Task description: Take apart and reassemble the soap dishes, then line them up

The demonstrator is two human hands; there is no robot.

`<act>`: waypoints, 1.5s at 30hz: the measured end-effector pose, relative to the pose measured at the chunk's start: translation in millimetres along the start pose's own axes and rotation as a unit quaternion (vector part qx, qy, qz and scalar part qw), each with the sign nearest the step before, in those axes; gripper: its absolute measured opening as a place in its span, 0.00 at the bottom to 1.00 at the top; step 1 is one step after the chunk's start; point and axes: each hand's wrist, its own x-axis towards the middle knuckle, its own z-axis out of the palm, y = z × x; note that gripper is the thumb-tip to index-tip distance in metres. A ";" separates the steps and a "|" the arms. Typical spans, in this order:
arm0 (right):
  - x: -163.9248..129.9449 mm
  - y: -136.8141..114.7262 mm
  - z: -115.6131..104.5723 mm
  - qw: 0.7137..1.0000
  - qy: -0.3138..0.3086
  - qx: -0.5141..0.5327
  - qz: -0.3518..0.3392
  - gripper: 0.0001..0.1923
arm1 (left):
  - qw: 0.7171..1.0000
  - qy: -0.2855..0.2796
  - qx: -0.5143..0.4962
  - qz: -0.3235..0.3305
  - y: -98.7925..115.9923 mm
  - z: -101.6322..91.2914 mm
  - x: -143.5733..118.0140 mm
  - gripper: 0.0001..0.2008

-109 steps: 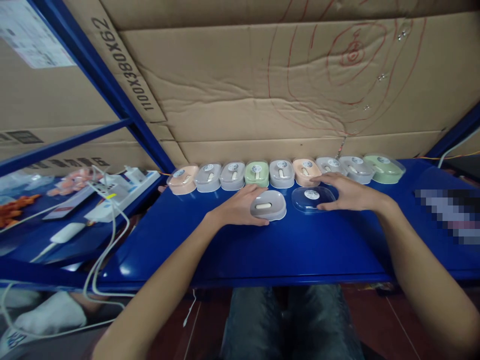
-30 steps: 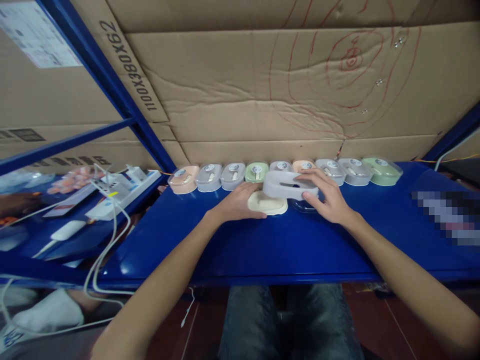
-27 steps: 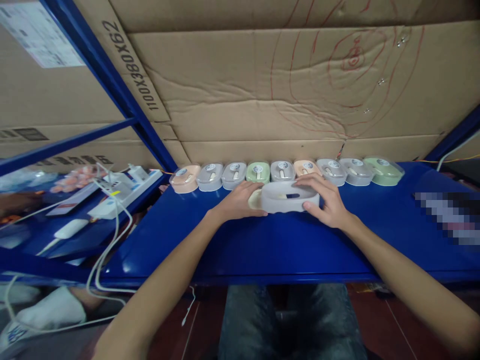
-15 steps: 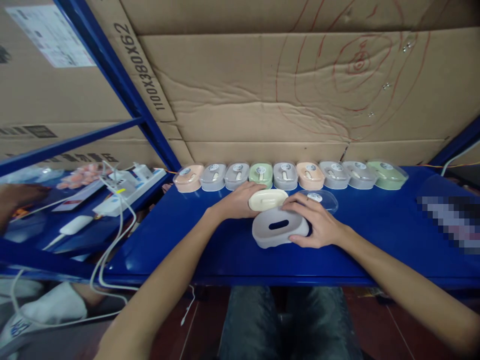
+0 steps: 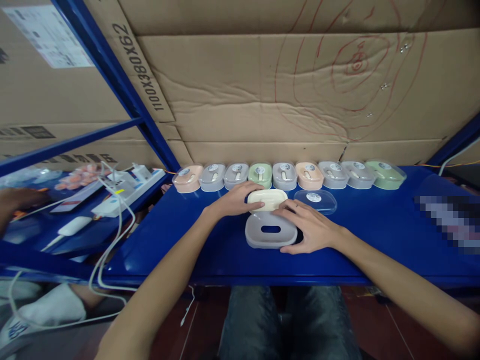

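My left hand grips a cream oval tray at its left end, the thumb lying over its rim. Just in front of the tray, a grey oval soap dish base with a slot in its floor rests on the blue table. My right hand is curled round the right end of this base, fingertips at its back rim by the tray and thumb at the front edge. Behind my right hand lies a clear lid with a round white sticker.
Several lidded soap boxes in peach, grey and green, such as a green one, line the back of the table. Cardboard stands behind them. Left are white cables, a power strip and another person's hand.
The grey base has moved slightly left and turned squarer to me, with my right hand following. My left thumb has come over the cream tray's rim.
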 end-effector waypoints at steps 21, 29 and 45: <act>1.3 -0.4 0.1 1.000 0.023 0.021 -0.005 0.41 | 0.998 0.025 0.050 0.030 -3.1 17.4 3.0 0.19; 1.9 -0.9 2.7 1.000 0.014 -0.001 0.012 0.42 | 0.998 0.030 0.048 0.032 -2.0 17.2 3.2 0.18; 2.5 -0.4 2.9 1.000 0.011 0.010 0.016 0.44 | 0.999 0.027 0.037 0.018 -4.3 16.7 2.6 0.19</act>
